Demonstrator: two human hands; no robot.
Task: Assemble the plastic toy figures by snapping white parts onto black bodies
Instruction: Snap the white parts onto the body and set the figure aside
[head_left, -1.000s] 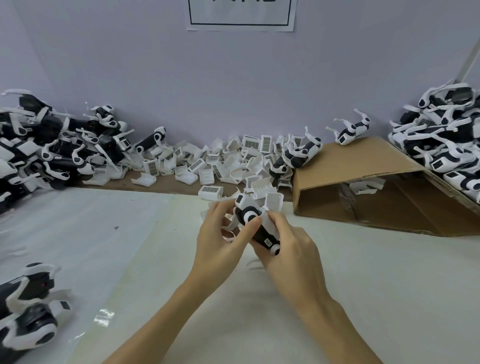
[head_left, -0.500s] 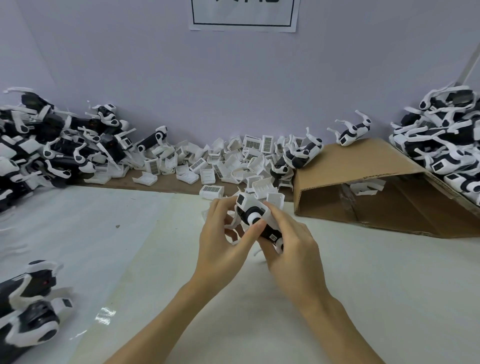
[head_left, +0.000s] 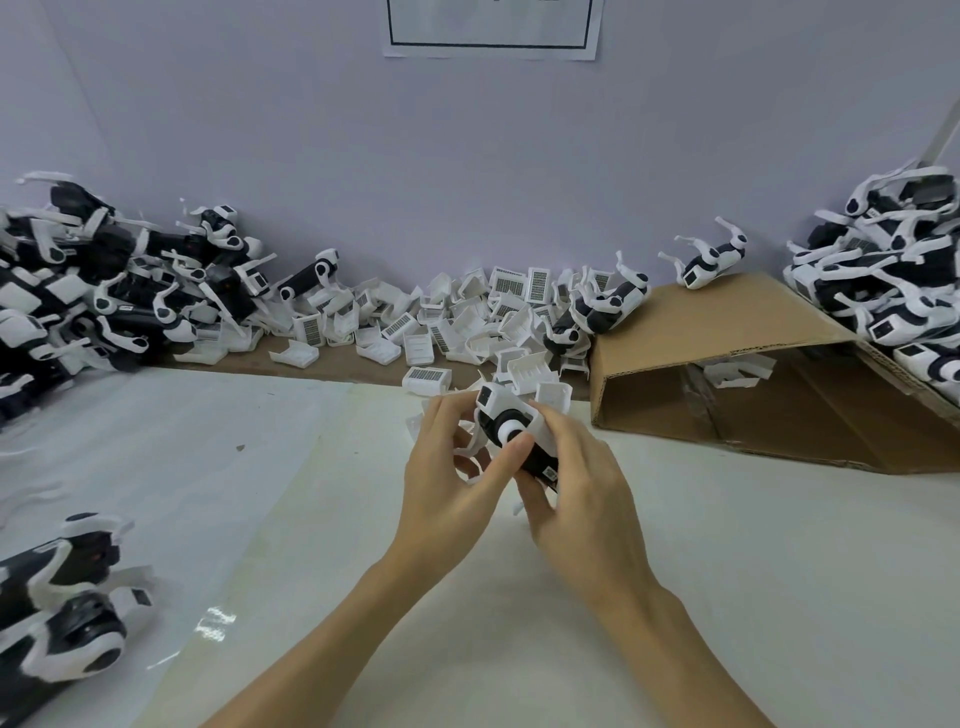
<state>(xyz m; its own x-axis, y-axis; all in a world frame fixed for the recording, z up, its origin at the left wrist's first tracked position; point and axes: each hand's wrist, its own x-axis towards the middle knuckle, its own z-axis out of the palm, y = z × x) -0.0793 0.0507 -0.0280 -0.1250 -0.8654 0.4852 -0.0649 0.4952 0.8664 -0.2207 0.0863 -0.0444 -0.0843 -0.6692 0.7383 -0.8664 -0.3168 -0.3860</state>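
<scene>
Hands meet above the table (head_left: 675, 545): left hand (head_left: 447, 483) and right hand (head_left: 576, 483) both grip one toy figure (head_left: 511, 434) (black body, white shell), left thumb pressing its round joint. Loose white parts (head_left: 457, 322) lie heaped beyond, beside a cardboard box (head_left: 753, 332).

Toy figure (head_left: 511, 436), black body with white shell and a round white joint facing the camera, held above the table between both hands, tilted, its boxy white end toward the wall. Thin white legs stick out on its left side, between the fingers. A small label shows on its black lower end.

Loose white parts (head_left: 447, 322), ribbed clips, many with grey grid panels, lie heaped along the wall in the middle.

Piles of black-and-white figures: far left (head_left: 104, 291), far right (head_left: 893, 291), near left corner (head_left: 62, 623). Two more figures (head_left: 602, 306) lie at the cardboard's edge.
</scene>
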